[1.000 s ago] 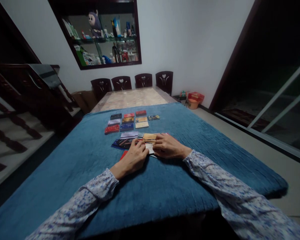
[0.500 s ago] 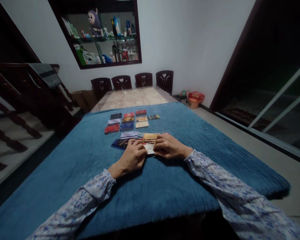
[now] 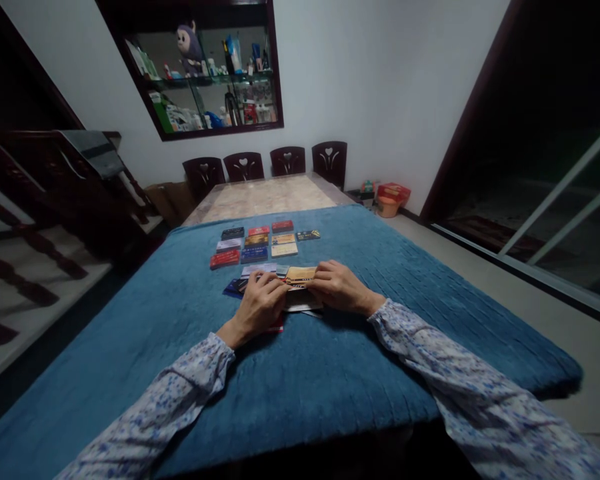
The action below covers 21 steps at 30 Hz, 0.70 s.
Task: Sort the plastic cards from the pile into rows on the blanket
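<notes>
My left hand (image 3: 261, 303) is closed at the left end of a pale card (image 3: 298, 289), and my right hand (image 3: 341, 288) pinches its right end. The fingers cover much of that card, which looks slightly raised. Loose cards lie spread under and around both hands. Beyond the fingers are a yellow card (image 3: 300, 273) and a lilac-white card (image 3: 258, 269). A dark blue card (image 3: 232, 287) sticks out left of my left hand. From beneath that hand a red card (image 3: 279, 325) peeks out, partly hidden.
Farther up the blue blanket (image 3: 380, 380) stand several small card stacks in rows, among them a red stack (image 3: 225, 259), a blue stack (image 3: 255, 254) and a cream stack (image 3: 284, 248). A black-and-yellow card (image 3: 309, 235) lies at their right. Chairs (image 3: 288, 161) line the table's far end.
Both hands have shifted slightly, my left one to the left. A pale card now spans between the fingers, and a red card shows beneath my left hand.
</notes>
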Available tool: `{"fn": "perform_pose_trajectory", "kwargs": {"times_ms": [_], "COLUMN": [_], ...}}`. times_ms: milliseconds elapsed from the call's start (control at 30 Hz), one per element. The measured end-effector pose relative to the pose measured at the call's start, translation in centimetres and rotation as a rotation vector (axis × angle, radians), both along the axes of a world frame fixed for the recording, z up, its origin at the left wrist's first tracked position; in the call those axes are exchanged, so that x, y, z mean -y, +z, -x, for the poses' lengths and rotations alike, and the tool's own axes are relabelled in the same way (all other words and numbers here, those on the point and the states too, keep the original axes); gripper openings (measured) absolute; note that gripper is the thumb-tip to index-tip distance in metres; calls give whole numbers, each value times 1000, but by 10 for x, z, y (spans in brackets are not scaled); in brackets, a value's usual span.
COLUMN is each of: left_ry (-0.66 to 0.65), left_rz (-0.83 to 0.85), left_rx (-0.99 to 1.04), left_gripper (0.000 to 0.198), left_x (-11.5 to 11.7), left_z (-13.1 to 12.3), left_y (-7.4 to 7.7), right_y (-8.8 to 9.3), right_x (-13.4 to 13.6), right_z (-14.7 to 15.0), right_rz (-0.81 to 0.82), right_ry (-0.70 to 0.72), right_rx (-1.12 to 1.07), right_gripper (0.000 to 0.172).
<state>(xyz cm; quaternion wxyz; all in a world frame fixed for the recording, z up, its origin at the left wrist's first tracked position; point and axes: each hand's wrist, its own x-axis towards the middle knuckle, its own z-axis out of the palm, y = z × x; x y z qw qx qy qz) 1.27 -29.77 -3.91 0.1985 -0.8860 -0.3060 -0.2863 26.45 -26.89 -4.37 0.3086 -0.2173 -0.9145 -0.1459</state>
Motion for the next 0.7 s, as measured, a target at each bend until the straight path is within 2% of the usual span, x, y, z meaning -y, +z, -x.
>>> {"fn": "perform_pose_trajectory", "kwargs": {"times_ms": [167,400,533,700], "left_ry": [16,50,37,50], "left_rz": [-3,96,101,125], "left_rx": [74,119,121,96], "left_gripper": [22,27,27,29], "left_x": [-2,-7,-8,-8], "left_z": [-1,0,1,2], "left_y": [2,-4,-7,-8], "right_y": [-3,-9,-11,-15], "right_x": [-3,-6,-6,-8], "right_z": [-2,0,2,3], "right_rz": [22,67,78,97], "right_ry": [-26,-63,-76,-93], "right_rx": [-38,-77,-87,-69], "right_gripper": [26,28,30,26]}}
